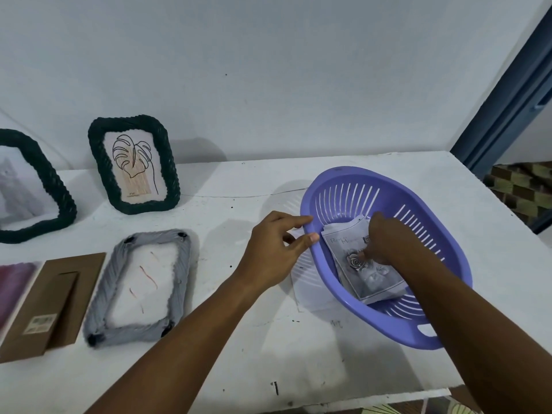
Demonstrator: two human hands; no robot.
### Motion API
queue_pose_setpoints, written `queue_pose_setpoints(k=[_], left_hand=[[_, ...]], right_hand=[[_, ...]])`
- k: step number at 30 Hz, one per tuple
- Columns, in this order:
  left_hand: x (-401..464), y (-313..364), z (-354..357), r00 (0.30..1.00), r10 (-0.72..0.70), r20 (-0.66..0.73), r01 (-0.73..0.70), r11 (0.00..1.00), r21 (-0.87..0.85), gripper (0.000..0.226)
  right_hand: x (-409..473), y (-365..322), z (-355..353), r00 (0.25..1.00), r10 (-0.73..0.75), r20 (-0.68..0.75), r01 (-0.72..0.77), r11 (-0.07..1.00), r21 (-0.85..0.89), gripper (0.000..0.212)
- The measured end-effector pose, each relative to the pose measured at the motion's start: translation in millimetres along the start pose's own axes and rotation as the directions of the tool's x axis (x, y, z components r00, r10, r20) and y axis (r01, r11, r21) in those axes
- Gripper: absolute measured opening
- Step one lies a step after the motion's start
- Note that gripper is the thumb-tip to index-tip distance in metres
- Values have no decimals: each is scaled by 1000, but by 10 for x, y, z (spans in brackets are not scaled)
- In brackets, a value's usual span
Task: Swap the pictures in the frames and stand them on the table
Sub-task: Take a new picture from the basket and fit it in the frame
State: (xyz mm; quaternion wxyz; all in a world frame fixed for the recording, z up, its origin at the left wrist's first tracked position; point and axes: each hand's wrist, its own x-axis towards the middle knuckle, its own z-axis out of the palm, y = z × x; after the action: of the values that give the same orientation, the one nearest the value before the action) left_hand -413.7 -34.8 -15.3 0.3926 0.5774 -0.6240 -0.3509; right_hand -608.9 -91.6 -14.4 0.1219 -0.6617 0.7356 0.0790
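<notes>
A purple slotted basket [442,252] sits on the white table and holds a stack of grey printed pictures [373,282]. My right hand [388,243] reaches into the basket, fingertips pressed on the top picture. My left hand [277,249] pinches the basket's left rim. An empty grey woven frame [179,264] lies face down at centre left. Beside it lies a brown frame backing [50,300] with its stand. Two dark green woven frames stand against the wall: one with a leaf drawing [134,162], one with a pale picture [27,186] at the far left.
A sheet of white paper [310,288] lies under the basket's left side. A reddish picture [12,288] shows at the left edge. The table's front edge runs along the bottom; a blue door frame [504,115] stands at the right.
</notes>
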Motion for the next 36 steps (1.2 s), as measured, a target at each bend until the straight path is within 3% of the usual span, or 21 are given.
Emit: queue_pose_setpoints(k=[4, 7, 10, 12, 14, 16, 19, 24, 26, 29, 31, 36], left_hand=[[10, 29, -22, 1000, 5, 14, -5, 1000, 25, 40], [21, 54, -43, 1000, 23, 20, -25, 996, 82, 40], [23, 95, -45, 997, 76, 4, -76, 982, 171, 36], [14, 155, -40, 990, 140, -3, -137, 972, 191, 30], [8, 217, -36, 987, 162, -5, -160, 978, 134, 26], [0, 288, -42, 996, 85, 18, -84, 996, -19, 26], [-33, 373, -68, 999, -12, 48, 21, 981, -192, 30], [-67, 358, -192, 999, -23, -32, 14, 969, -246, 21], [-61, 306, -264, 994, -56, -97, 28, 963, -267, 18], [-67, 278, -419, 986, -86, -140, 31, 934, -356, 16], [-81, 272, -559, 984, -108, -140, 36, 898, -438, 16], [-162, 203, -935, 975, -143, -172, 26, 838, -546, 19]], right_hand=[[23, 65, -5, 989, -53, -142, 58, 998, 34, 32], [49, 88, -72, 987, -62, -150, 72, 995, 64, 25], [1, 92, -196, 986, -94, -139, 132, 948, 291, 21], [-112, 75, -310, 992, -104, -70, 124, 750, 649, 18], [-263, 44, -410, 985, -167, 53, 27, 443, 896, 21], [-378, 17, -451, 948, -285, 138, -72, 231, 970, 33], [-483, -53, -433, 894, -415, 169, -160, 58, 986, 43], [-613, -177, -415, 894, -445, 43, -45, 6, 999, 35], [-654, -218, -420, 919, -393, -25, 38, 25, 999, 27], [-653, -276, -396, 947, -254, -199, 275, 312, 909, 17], [-652, -326, -393, 926, -278, -255, 353, 397, 847, 24], [-749, -615, -417, 860, -429, -276, 337, 71, 939, 35]])
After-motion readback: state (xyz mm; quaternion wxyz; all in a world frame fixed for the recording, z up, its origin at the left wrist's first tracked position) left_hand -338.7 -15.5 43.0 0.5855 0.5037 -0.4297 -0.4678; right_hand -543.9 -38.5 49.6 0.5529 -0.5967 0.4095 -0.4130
